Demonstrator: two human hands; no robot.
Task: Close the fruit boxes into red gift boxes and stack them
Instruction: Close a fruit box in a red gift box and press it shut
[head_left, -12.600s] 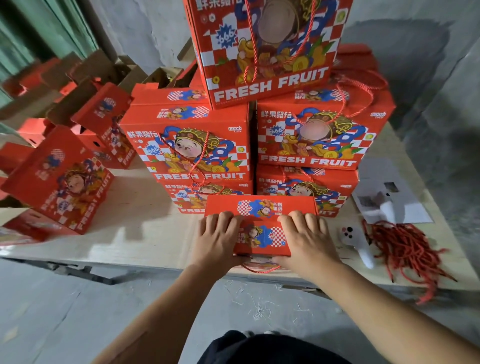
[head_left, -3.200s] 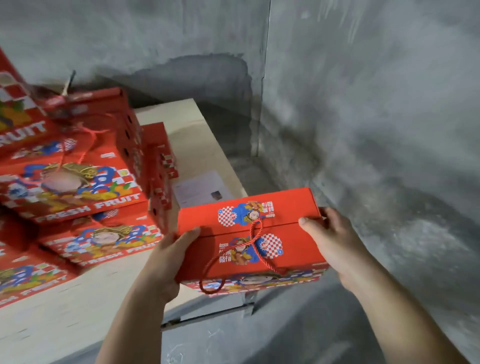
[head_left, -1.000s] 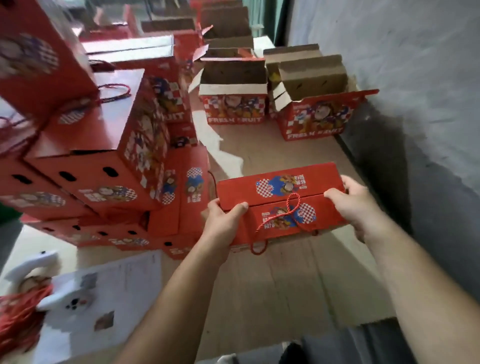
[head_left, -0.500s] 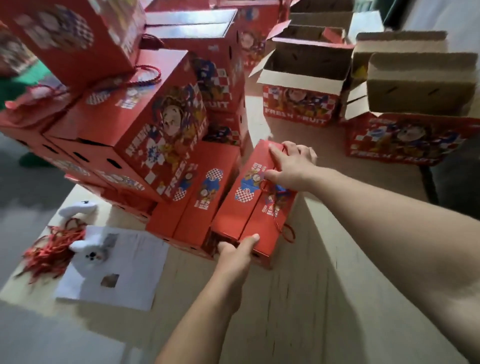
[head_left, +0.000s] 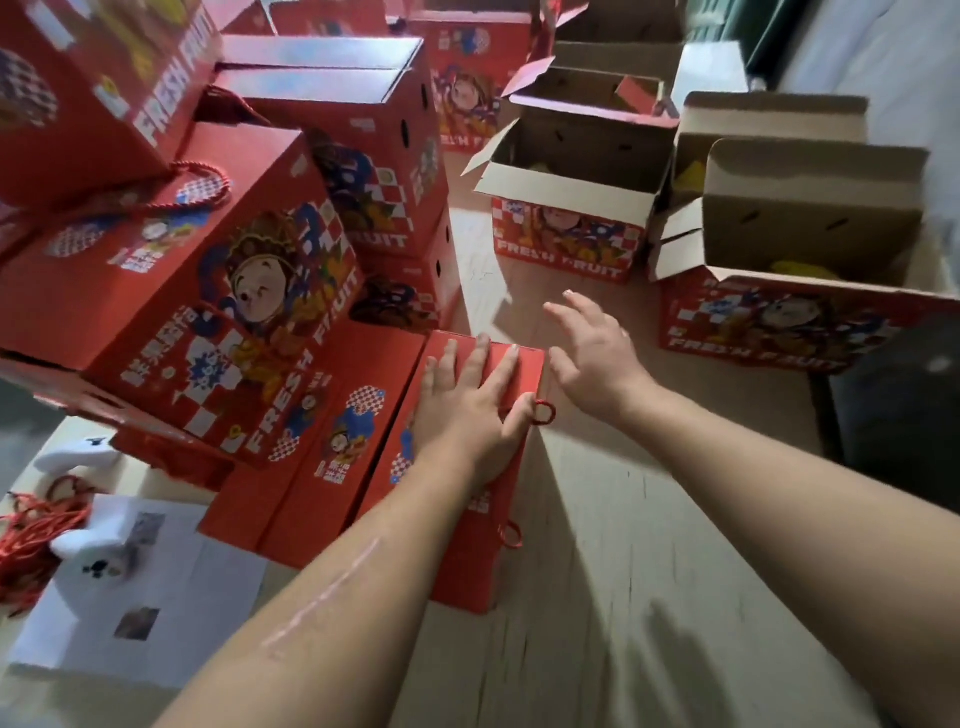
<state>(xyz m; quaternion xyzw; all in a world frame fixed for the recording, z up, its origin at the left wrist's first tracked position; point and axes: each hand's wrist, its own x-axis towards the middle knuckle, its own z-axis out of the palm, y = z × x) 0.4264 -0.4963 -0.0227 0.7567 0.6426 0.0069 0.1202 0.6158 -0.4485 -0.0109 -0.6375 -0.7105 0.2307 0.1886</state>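
Note:
The closed red gift box (head_left: 480, 540) stands on the wooden table (head_left: 649, 571), tight against another closed box (head_left: 317, 467) at the foot of the stack (head_left: 208, 280). My left hand (head_left: 467, 410) lies flat on its top with straight fingers. Its red rope handle (head_left: 543, 413) loops out beside my thumb. My right hand (head_left: 592, 353) hovers just past the box's far right corner, fingers spread, holding nothing.
Several open "FRESH FRUIT" boxes with raised flaps stand at the back: one in the middle (head_left: 571, 208), one at right (head_left: 800, 291). At lower left lie a white sheet (head_left: 156, 597), a white tool (head_left: 83, 551) and a bundle of red cords (head_left: 31, 540).
The box has been set down against the stack. My right hand has let go of its far end and lifted off. My left hand has moved from its near end onto its top.

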